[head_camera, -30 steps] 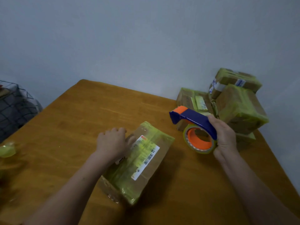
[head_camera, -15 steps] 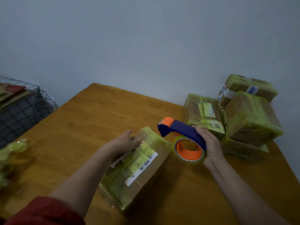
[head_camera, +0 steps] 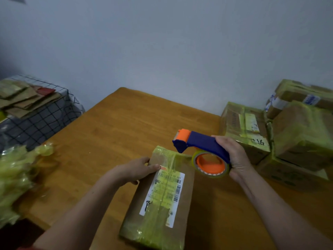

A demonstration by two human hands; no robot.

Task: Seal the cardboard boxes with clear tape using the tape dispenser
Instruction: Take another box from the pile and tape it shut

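A long cardboard box (head_camera: 162, 201) with yellowish tape and a white shipping label lies on the wooden table (head_camera: 111, 130) in front of me. My left hand (head_camera: 133, 170) grips the box's far left corner, thumb on top. My right hand (head_camera: 234, 157) grips the blue handle of a blue and orange tape dispenser (head_camera: 201, 150) with a roll of clear tape. The dispenser hovers just past the box's far right end, its orange head pointing left.
Several taped cardboard boxes (head_camera: 281, 134) are stacked at the table's right back corner. Crumpled yellowish tape or plastic (head_camera: 16, 177) lies at the left edge. A black wire basket (head_camera: 39, 120) with flat cardboard pieces stands left of the table. A plain wall is behind.
The box has turned so its long side runs more toward me. My left hand shifted to its far left corner. The dispenser came closer to the box's far end.
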